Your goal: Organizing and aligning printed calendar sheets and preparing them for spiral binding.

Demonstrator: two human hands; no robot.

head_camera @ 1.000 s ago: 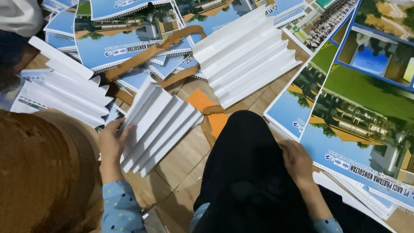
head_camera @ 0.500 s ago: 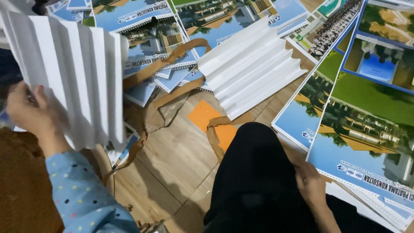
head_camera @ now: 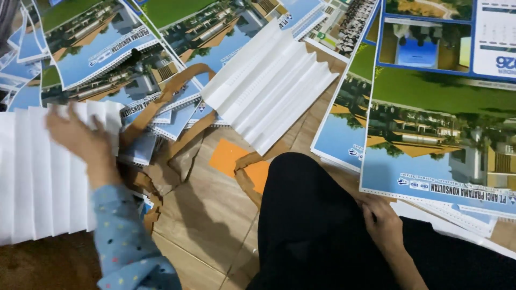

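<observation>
Two hands are at work; the left hand, at nine o'clock, lies with fingers spread flat on a white pleated sheet on the floor, pressing rather than gripping; the right hand, at four o'clock, rests loosely curled at the lower edge of a printed poster; a careless push could crease the pleats or slide them under the torn brown paper; no box or bin shows, so nothing is contained.
</observation>
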